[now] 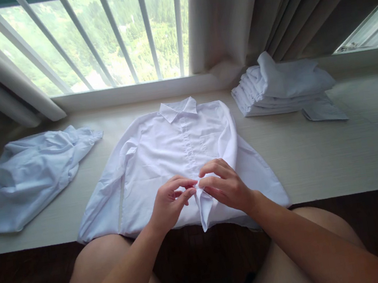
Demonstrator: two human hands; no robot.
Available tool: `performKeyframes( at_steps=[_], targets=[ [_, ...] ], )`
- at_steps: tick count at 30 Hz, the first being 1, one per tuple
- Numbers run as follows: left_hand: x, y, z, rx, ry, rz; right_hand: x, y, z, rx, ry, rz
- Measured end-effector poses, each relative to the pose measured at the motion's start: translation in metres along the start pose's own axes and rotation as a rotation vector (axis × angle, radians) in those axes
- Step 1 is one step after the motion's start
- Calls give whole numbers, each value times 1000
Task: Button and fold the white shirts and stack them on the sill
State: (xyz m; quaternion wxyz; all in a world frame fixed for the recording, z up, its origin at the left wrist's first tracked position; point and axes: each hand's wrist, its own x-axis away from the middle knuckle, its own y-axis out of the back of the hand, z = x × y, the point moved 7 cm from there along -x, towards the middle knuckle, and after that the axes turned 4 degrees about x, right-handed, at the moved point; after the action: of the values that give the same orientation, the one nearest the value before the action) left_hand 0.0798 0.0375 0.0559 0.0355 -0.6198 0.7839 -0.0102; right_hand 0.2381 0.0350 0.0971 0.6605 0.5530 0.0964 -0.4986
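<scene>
Daylight from a barred window (114, 33) is falling across a pale desk (356, 153) that is running along the sill, with curtains (226, 16) hanging at both sides. At its middle a white button-up shirt (162, 155) is lying face up, collar toward the window, its hem reaching the near edge and its sleeves spreading outward, the one on the person's right partly folded over the body. The left hand (170, 202) and the right hand (225, 186) are meeting close together at the lower placket, both pinching the cloth where the two front edges join; judging by this, the upper front is looking closed while the bottom is hanging open, so the buttoning seems nearly done and any folding has not begun. Farther out, a crumpled white shirt (33, 176) is sprawling on the left, and a stack of folded white shirts (280, 86) is resting on the right by the curtain.
</scene>
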Motion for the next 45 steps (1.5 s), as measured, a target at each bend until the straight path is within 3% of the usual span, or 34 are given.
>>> performKeyframes(
  at_steps=[6, 11, 18, 24, 28, 32, 35, 45],
  targets=[
    [3, -2, 4, -149, -59, -16, 2, -4, -1, 16, -19, 24],
    [5, -2, 13, -70, -16, -60, -1, -10, -1, 27, -39, 56],
    [2, 2, 12, -17, 64, -36, -1, -18, -13, -41, -205, 109],
    [1, 2, 11, -105, 180, 19, 8, -27, -32, -97, -430, 206],
    [-2, 9, 15, -53, 231, 17, 10, -32, -32, -247, -469, 298],
    [-4, 23, 21, 6, 263, -74, 11, -35, -31, -294, -486, 309],
    [-5, 25, 21, 18, 277, -80, 13, -37, -33, -294, -508, 316],
    [9, 9, -3, -434, 131, -30, 9, -26, -28, -335, -426, 176]
  ],
)
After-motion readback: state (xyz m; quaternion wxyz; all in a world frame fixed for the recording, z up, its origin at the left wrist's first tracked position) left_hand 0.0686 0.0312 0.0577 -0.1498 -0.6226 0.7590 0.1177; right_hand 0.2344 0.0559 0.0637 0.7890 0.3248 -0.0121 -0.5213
